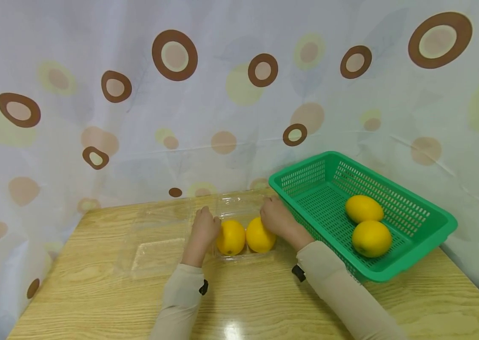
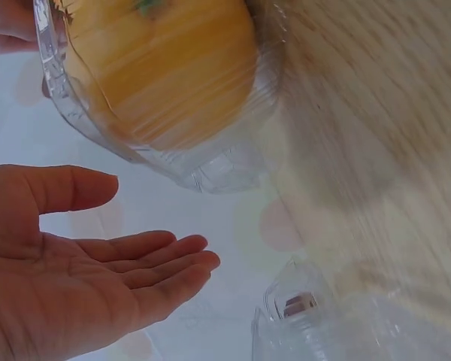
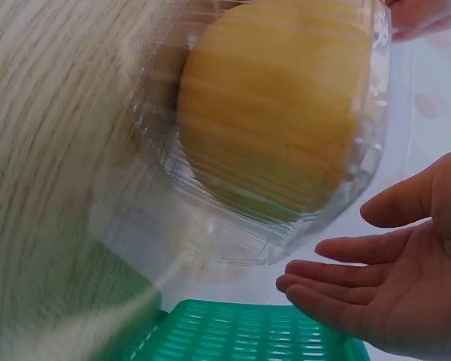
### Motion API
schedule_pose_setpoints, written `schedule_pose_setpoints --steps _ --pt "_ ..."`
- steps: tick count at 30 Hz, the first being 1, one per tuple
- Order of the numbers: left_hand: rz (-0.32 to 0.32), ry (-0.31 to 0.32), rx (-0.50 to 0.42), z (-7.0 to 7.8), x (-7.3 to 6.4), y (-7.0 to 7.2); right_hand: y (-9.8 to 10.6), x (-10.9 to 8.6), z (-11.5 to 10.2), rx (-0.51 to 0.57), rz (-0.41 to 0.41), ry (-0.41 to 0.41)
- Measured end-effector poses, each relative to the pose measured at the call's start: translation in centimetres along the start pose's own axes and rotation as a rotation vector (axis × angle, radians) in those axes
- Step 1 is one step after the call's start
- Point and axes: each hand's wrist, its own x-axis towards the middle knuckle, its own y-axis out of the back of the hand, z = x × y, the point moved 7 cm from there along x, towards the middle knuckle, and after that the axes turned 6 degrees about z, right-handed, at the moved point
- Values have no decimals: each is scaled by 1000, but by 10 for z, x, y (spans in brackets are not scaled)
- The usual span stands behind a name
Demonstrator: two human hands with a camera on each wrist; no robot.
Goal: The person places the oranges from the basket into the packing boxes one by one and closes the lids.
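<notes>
Two yellow-orange fruits, likely oranges [image 1: 230, 237], sit side by side in a clear plastic clamshell box [image 1: 239, 204] on the table. Left of the box is my left hand [image 1: 203, 231]; the left wrist view shows that hand [image 2: 98, 278] with fingers extended and thumb apart, a gap between it and the box wall [image 2: 203, 169]. At the box's right side is my right hand [image 1: 279, 218]. In the right wrist view this hand [image 3: 391, 271] also has its fingers extended, just off the clear wall [image 3: 263, 244], with an orange [image 3: 278, 113] behind the plastic. Neither hand grips anything.
A green slotted basket [image 1: 307, 222] stands at the right, close by my right forearm, with two more yellow-orange fruits [image 1: 372, 238] inside. Another piece of clear plastic packaging [image 1: 154, 255] lies left of my left hand. A patterned curtain [image 1: 222, 94] hangs behind the wooden table [image 1: 95, 302].
</notes>
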Motion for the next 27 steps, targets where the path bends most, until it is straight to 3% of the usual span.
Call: schedule_pose_setpoints --steps 5,11,17,23,27 --pt "-66 71 -72 1 7 -8 -7 1 4 53 -44 -60" --pt "-139 115 -142 -3 10 -17 -15 2 8 134 -5 -58" --pt "-149 118 -162 -7 11 -21 -24 3 14 114 34 -62" --pt "-139 122 -171 -7 10 -22 -30 2 28 308 23 -252" --pt "-131 119 -170 -5 10 -22 -28 2 30 333 45 -247"
